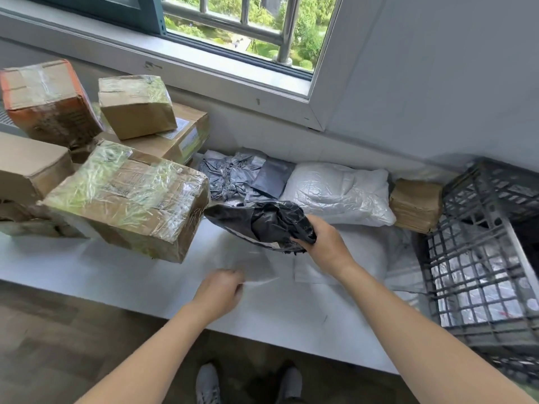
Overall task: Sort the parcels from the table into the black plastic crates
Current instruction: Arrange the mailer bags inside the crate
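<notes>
- The black plastic parcel is held just above the white table, near its middle. It lies between the big taped cardboard box on the left and the black crates at the right end.
- It is clasped only at its right-hand end by the right hand, whose fingers are curled tight round crumpled film. The rest of the bag hangs unsupported toward the box.
- A slip is judged possible: the film looks slick and bunched, so the parcel could slide out on the swing toward the crates.
- The hanging end could catch the box's overhanging corner. It could also drag the grey mailers and the white padded parcel lying just behind.
- If it is carried low, the loose bag might be snagged on a crate rim.
- The left hand is seen curled above the table's near part, beside a thin translucent bag. Because of blur, it cannot be told whether that bag is pinched or merely touched.
</notes>
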### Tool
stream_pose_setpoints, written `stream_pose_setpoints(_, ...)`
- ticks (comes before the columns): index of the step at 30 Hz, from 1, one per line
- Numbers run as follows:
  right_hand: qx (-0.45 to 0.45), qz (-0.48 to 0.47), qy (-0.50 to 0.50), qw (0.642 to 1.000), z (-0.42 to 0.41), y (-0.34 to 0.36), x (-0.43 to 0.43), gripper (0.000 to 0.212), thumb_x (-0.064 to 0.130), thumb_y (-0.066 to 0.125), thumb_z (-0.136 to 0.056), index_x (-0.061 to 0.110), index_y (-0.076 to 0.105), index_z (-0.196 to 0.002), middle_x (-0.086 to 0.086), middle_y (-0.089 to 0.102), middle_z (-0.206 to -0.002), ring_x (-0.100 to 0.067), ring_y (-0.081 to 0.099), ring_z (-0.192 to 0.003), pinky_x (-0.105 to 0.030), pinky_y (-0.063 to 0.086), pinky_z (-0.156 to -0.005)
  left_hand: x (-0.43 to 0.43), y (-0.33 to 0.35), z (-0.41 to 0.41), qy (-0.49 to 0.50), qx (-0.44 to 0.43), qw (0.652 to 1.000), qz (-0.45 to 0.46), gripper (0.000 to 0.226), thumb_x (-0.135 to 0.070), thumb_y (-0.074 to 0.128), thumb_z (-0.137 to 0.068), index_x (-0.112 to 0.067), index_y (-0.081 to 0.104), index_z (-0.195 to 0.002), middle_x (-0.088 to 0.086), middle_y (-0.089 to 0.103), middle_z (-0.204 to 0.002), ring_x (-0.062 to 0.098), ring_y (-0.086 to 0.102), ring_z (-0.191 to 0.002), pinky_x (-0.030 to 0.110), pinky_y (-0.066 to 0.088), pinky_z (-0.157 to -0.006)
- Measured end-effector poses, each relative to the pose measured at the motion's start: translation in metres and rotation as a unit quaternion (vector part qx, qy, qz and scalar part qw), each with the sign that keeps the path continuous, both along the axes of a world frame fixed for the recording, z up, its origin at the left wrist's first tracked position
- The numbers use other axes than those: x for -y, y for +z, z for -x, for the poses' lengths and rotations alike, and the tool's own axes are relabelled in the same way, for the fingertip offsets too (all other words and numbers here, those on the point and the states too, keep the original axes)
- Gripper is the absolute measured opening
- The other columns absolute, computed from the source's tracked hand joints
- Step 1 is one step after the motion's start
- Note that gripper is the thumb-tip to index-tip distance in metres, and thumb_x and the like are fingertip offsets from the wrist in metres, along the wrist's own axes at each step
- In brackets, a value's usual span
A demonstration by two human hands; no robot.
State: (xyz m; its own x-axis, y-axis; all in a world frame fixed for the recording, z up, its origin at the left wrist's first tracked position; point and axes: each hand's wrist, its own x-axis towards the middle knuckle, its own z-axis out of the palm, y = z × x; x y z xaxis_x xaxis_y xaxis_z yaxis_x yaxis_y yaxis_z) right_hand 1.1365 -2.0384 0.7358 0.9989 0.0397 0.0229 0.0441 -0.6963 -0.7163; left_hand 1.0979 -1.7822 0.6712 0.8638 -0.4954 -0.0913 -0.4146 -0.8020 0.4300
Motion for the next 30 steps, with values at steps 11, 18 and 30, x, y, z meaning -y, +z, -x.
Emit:
stream_pose_setpoints(11, 0.013, 0.054, 0.085, 0.995, 0.021, -0.005, 0.014, 0.040, 0.013, 0.071, -0.082, 0.034, 0.064, -0.115, 0.018, 0.065, -0.113, -0.005, 0.057, -0.101, -0.008, 0.040, -0.078, -0.020, 0.132, -0.021, 0.139, -0.133, 0.890, 0.414, 0.016, -0.005, 0.053, -0.100, -0.008, 0.068, -0.094, 0.001, 0.068, -0.076, 0.015, 0.060, -0.064, 0.022, 0.047, -0.055)
stream_pose_setpoints(18, -0.051, 0.293, 0.288, 0.910, 0.057, -0.044, 0.035, 0.079, 0.044, 0.075, -0.082, 0.031, 0.039, -0.150, 0.002, 0.023, -0.162, -0.017, 0.022, -0.149, -0.038, 0.023, -0.119, -0.005, 0.119, -0.040, 0.322, -0.180, 0.809, 0.457, 0.018, -0.013, 0.050, -0.103, -0.010, 0.066, -0.094, 0.010, 0.071, -0.087, 0.028, 0.067, -0.078, 0.052, 0.059, -0.074)
stream_pose_setpoints(30, -0.217, -0.161, 0.000, 0.963, 0.063, -0.008, 0.021, 0.043, 0.044, 0.053, -0.099, 0.025, 0.054, -0.137, 0.009, 0.057, -0.135, -0.010, 0.054, -0.126, -0.007, 0.041, -0.093, 0.029, 0.089, -0.036, 0.385, -0.231, 0.763, 0.466, 0.020, -0.014, 0.047, -0.104, -0.011, 0.062, -0.092, 0.008, 0.069, -0.094, 0.020, 0.069, -0.079, 0.029, 0.059, -0.053)
